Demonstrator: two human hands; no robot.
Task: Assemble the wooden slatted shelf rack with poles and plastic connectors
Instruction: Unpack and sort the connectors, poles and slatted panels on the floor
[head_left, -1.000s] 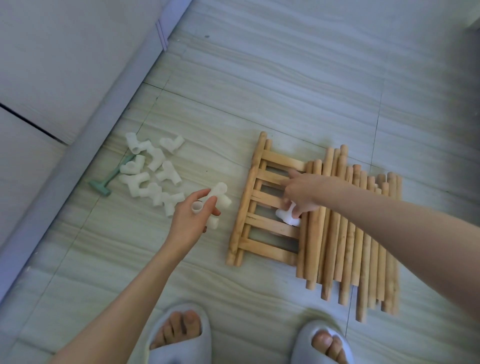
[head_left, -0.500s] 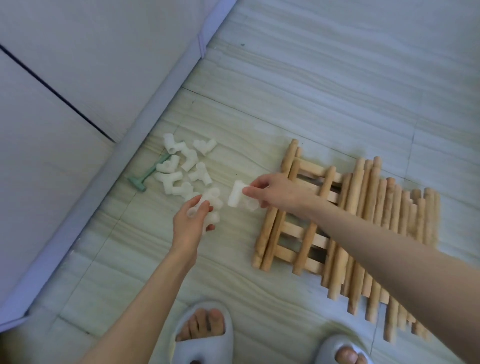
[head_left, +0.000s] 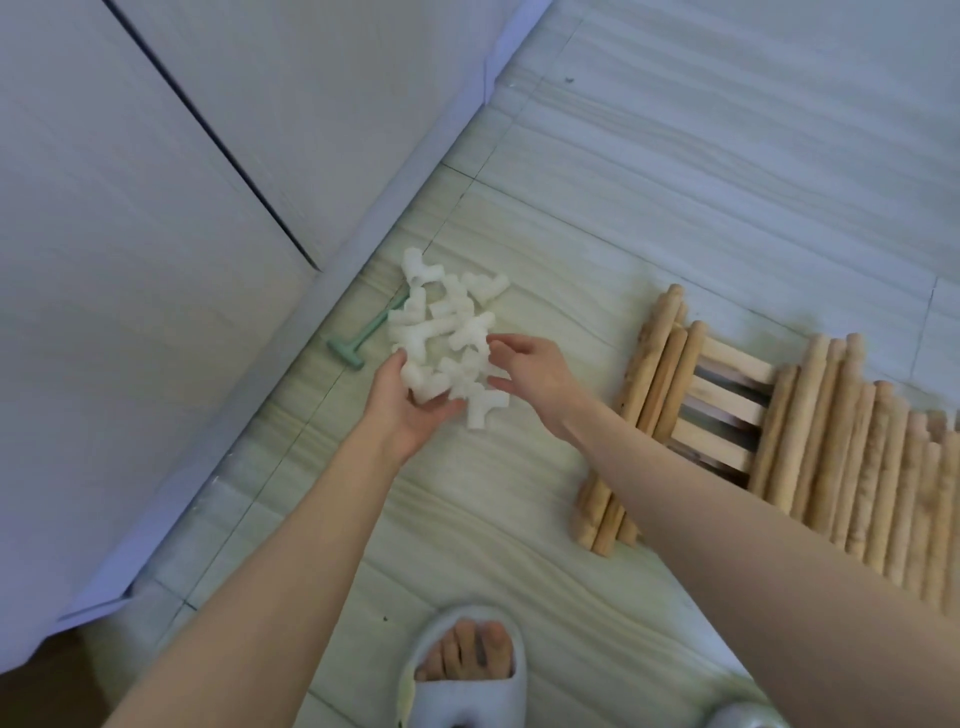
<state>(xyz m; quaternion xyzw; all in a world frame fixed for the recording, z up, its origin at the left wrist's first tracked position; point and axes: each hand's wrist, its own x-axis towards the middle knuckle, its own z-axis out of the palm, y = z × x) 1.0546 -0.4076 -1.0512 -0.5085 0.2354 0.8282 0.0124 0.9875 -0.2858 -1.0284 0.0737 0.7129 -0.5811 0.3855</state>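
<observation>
Left hand: the left hand is low over the floor, at the near side of the pile of white pieces. Its fingers curl around one white connector and hold it.
Right hand: the right hand is at the right side of the same pile. Its fingers are bent and reach in toward the white pieces. I cannot tell if it is holding one or only touching.
White pieces: the plastic connectors lie in a heap on the floor, near the wall side. One T-shaped connector lies at the near edge of the heap, between the two hands.
Green tool: a small green hammer lies on the floor just left of the heap, close to the white baseboard.
Wood parts: the slatted shelf panel lies flat on the floor to the right of the hands. The wooden poles lie side by side, partly on top of its right part.
Feet: a foot in a white slipper stands at the near edge of the floor.
</observation>
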